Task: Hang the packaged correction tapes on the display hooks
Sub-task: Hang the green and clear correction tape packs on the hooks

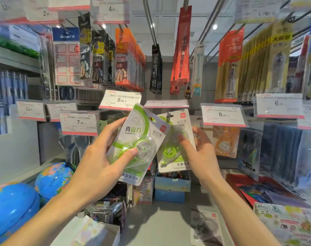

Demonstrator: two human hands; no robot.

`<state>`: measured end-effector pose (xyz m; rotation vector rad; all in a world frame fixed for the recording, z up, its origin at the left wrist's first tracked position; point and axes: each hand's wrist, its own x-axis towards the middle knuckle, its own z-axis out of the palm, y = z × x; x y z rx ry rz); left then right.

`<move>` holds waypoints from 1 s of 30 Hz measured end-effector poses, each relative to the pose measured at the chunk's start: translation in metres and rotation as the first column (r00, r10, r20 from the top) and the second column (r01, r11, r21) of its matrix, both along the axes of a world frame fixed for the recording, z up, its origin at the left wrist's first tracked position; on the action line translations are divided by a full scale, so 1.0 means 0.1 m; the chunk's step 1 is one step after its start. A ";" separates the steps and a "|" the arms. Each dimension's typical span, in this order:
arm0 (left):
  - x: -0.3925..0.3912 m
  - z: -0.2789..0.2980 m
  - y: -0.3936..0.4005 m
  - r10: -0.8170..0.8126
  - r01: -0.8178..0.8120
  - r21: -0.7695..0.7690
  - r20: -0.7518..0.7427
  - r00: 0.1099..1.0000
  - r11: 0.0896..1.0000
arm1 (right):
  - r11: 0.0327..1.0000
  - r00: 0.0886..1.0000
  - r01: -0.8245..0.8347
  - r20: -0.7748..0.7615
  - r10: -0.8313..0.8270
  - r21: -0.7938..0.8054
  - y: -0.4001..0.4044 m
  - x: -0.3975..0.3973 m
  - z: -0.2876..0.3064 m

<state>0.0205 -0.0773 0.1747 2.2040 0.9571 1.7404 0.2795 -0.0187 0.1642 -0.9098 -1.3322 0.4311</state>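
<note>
The left hand (99, 155) is gripping a green correction tape pack (138, 139); the right hand (200, 148) is pinching another pack (176, 139) (its hole above the fingers wants lining up with the hook (168, 115)).

I can't see the hook the rear pack (176, 139) hangs from; only a dark stub shows at its top hole, under the blurred 7 tag (166, 103). The front pack (138, 142) covers the rear pack's left side, and my right hand (202, 153) covers its right edge. My left hand (96, 157) hides the front pack's lower left corner. Right of the rear pack, the orange tape (225, 142) is partly behind the 8.00 tag (223, 115). Further right, the dark blue packs (282, 150) are too smeared to name. Above, the top tags (255, 9) are blurred and cut off by the edge. Both forearms leave the frame at the bottom.
</note>
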 end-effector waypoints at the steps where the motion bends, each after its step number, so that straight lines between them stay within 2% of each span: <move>1: 0.00 -0.03 0.00 0.001 -0.001 -0.012 0.004 1.000 1.000 | 1.000 1.000 0.002 -0.015 -0.002 0.002 0.02 0.00 -0.02; 7: 0.01 -0.26 0.09 0.010 -0.009 -0.088 0.005 1.000 0.996 | 1.000 0.999 -0.021 -0.028 0.021 0.000 0.20 -0.06 -0.06; 15: -0.10 -0.45 0.63 0.036 -0.040 -0.185 -0.027 0.999 0.982 | 0.994 0.998 0.060 0.017 -0.059 -0.089 0.66 -0.12 -0.16; 20: -0.15 -0.50 0.97 -0.004 0.010 -0.272 0.026 1.000 0.962 | 0.965 0.972 0.218 0.121 -0.201 -0.146 0.96 -0.18 -0.17; 24: -0.13 -0.55 1.08 -0.038 0.052 -0.304 0.052 0.998 0.951 | 0.948 0.965 0.254 0.123 -0.233 -0.191 1.06 -0.19 -0.15; 28: -0.10 -0.60 1.14 -0.076 0.098 -0.348 0.076 0.994 0.932 | 0.930 0.960 0.252 0.192 -0.205 -0.268 0.90 -0.12 -0.20; 30: -0.07 -0.61 1.13 -0.106 0.137 -0.370 0.102 0.989 0.919 | 0.912 0.979 0.191 0.140 -0.149 -0.363 0.74 -0.07 -0.25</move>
